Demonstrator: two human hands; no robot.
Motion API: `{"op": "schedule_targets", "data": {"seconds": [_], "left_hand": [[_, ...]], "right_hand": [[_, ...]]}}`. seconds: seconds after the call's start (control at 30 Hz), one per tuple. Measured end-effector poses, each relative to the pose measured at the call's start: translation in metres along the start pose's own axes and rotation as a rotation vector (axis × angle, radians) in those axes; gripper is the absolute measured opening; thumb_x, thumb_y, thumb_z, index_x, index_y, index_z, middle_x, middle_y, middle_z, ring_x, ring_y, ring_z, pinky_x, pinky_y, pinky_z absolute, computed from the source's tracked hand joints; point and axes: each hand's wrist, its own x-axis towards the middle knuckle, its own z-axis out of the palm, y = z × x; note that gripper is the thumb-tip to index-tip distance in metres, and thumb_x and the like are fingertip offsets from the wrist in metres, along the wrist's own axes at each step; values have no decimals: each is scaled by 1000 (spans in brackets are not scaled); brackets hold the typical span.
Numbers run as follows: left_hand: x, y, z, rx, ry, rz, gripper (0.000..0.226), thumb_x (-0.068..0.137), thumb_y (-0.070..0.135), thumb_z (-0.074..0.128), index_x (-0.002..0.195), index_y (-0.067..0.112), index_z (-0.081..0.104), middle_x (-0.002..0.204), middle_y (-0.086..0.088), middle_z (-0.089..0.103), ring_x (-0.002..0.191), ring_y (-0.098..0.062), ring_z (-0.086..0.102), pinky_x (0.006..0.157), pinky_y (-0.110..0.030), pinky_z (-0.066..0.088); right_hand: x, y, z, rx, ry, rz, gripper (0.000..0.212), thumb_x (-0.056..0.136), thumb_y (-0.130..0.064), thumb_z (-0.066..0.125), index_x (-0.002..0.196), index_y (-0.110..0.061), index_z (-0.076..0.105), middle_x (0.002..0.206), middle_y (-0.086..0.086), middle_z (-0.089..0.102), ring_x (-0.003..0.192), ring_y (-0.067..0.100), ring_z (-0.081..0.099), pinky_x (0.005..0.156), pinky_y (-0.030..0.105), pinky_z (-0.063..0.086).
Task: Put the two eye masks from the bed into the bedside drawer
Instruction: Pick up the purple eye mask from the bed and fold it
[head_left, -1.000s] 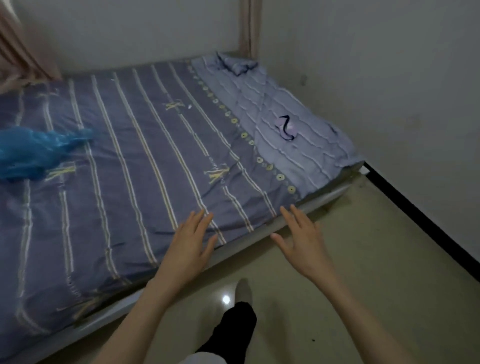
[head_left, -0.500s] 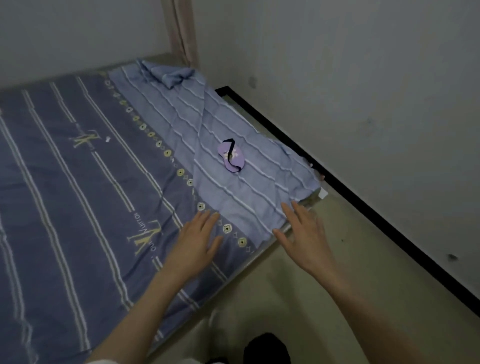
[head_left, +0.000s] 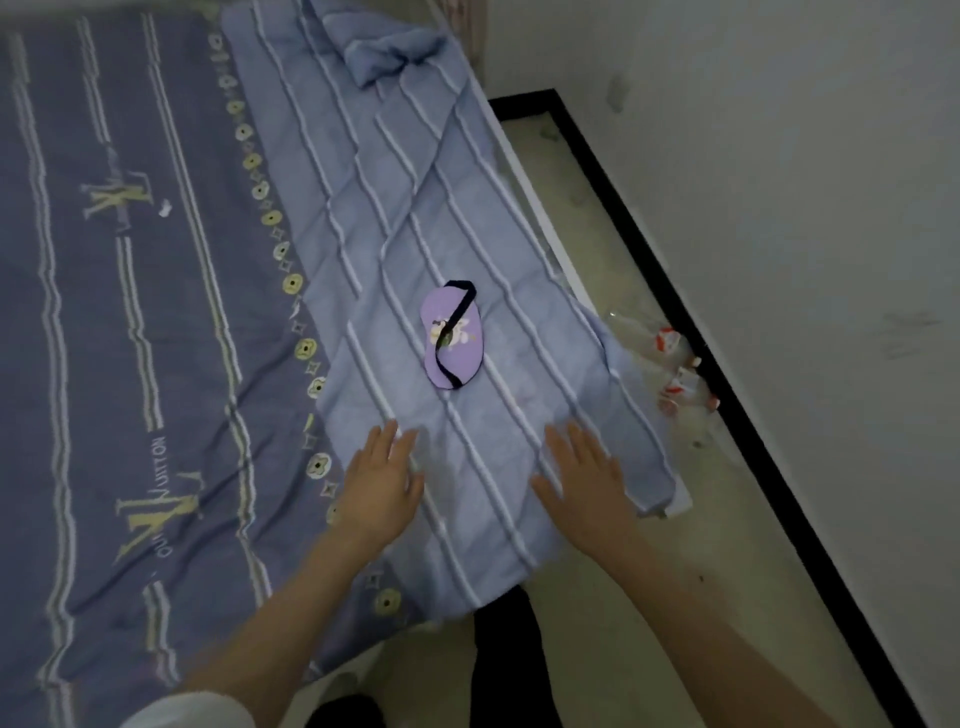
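Over on the dark striped bed (head_left: 130, 312), nothing is held. Next the left hand (head_left: 382, 480) hovers flat, fingers spread and empty; beyond it a purple eye mask (head_left: 453, 335) lies on the pale blanket (head_left: 395, 171); the right hand (head_left: 584, 483) likewise spread, empty.

Your left hand (head_left: 382, 486) and right hand (head_left: 587, 480) were bare, with no rings, watch or gloves on them. Both forearms were uncovered too. A white sleeve (head_left: 192, 712) showed on your left arm at the bottom edge, ending above the elbow. Below, you wore dark trousers (head_left: 511, 670), plain black as far as the dim light showed.
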Motion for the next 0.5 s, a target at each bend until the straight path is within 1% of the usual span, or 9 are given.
{"op": "schedule_targets", "data": {"seconds": [0.1, 0.17, 0.27, 0.37, 0.43, 0.5], "left_hand": [[39, 14, 37, 26, 14, -63, 56, 89, 18, 52, 138, 6, 28, 150, -22, 21, 140, -38, 16, 112, -51, 24], [65, 16, 56, 51, 19, -95, 58, 89, 17, 51, 140, 8, 24, 151, -21, 18, 140, -37, 13, 113, -51, 21], [106, 11, 76, 89, 67, -90, 60, 87, 10, 51, 140, 9, 23, 151, -22, 17, 140, -40, 11, 112, -54, 20], [146, 4, 89, 114, 103, -44, 57, 86, 5, 51, 138, 11, 29, 152, -20, 19, 140, -40, 13, 111, -54, 22], [168, -2, 98, 103, 108, -27, 55, 88, 8, 51, 138, 9, 29, 152, -20, 18, 140, -40, 11, 111, -53, 23], [181, -7, 105, 54, 110, -35, 53, 88, 12, 53, 137, 7, 31, 151, -22, 20, 139, -40, 14, 111, -52, 26]], "right_hand": [[46, 26, 15, -92, -91, -98, 65, 91, -50, 33, 146, -26, 7, 158, 7, 8, 144, 27, 8, 115, 50, 10], [74, 39, 27, -102, -148, -121, 65, 92, -48, 34, 146, -24, 7, 158, 9, 7, 145, 28, 5, 114, 52, 9], [115, 54, 44, -141, -102, -166, 67, 91, -47, 37, 146, -21, 9, 157, 11, 11, 144, 31, 6, 113, 57, 12], [148, 63, 60, -163, -75, -195, 70, 89, -50, 39, 146, -23, 10, 157, 11, 12, 144, 32, 7, 112, 60, 11], [162, 68, 74, -165, -88, -203, 72, 87, -53, 40, 146, -26, 8, 158, 8, 8, 145, 31, 4, 113, 59, 9], [166, 74, 87, -173, -61, -203, 74, 86, -56, 40, 146, -27, 7, 158, 7, 6, 145, 30, 3, 113, 57, 6]]}}
